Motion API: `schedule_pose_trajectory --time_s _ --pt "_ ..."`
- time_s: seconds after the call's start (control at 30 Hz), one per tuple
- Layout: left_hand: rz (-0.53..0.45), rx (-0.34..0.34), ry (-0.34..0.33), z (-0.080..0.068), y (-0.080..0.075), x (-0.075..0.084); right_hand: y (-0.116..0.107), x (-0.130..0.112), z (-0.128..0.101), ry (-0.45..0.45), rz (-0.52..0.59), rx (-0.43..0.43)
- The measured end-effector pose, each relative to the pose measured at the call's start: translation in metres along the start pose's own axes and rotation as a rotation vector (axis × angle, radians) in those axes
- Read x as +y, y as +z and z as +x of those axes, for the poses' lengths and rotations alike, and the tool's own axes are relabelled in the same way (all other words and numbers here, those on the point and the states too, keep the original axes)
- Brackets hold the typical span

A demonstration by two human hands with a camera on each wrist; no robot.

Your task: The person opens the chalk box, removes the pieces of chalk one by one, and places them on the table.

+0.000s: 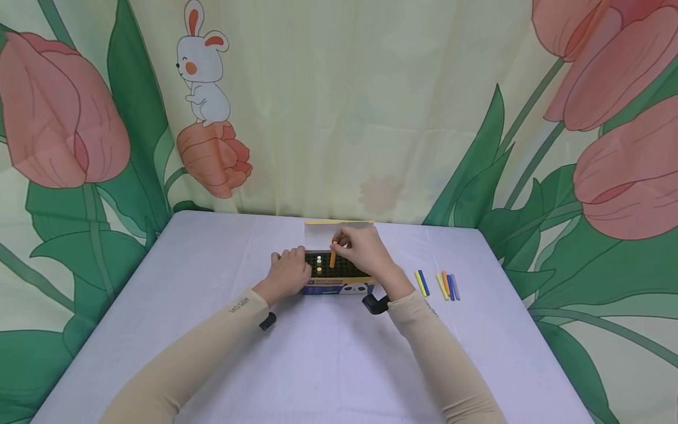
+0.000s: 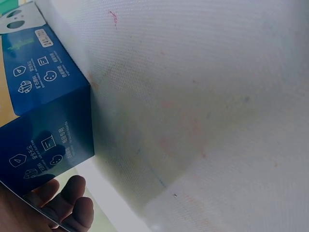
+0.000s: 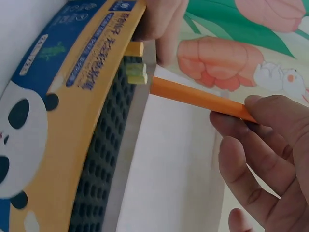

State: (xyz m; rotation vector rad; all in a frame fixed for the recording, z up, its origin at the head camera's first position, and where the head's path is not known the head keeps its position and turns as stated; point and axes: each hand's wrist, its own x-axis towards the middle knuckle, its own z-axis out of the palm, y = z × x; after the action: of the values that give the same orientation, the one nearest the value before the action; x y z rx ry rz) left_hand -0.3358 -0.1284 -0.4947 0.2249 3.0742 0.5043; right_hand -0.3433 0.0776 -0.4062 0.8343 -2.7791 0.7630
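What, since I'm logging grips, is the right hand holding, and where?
The right hand pinches an orange stick near its end farther from the box.

head: looking forward and down, farthest off. left wrist: rolled sideways, close on panda-printed box [image 2: 48, 72], common to all three. right wrist: close, sideways, toward rabbit-printed curtain [image 3: 217, 60], shared with head.

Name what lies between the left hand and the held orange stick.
Three sticks poke up from the box between the left hand and that orange stick, as the head view shows.
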Motion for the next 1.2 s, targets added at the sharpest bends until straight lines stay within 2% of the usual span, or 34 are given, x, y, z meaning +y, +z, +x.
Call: schedule_pose_trajectory --time_s 0.17,0.6,0.77,0.97,1.2 --pt "0.008 0.001 -0.006 0.0 0.001 0.0 -0.007 0.002 0.0 0.001 -0.038 0.022" --pt "-0.008 0.006 -0.004 0.001 0.003 -0.002 -0.021 0.012 -0.002 0.03 -0.051 0.11" --pt "-0.012 0.018 0.001 0.001 0.003 0.0 -0.027 0.024 -0.005 0.057 -0.055 0.141" --pt "-0.017 0.004 0.012 0.002 0.005 0.001 -0.031 0.044 -0.014 0.145 -0.04 0.144" --pt "-0.02 -0.001 0.006 0.002 0.003 -0.001 -0.033 0.065 -0.02 0.19 -0.03 0.146"
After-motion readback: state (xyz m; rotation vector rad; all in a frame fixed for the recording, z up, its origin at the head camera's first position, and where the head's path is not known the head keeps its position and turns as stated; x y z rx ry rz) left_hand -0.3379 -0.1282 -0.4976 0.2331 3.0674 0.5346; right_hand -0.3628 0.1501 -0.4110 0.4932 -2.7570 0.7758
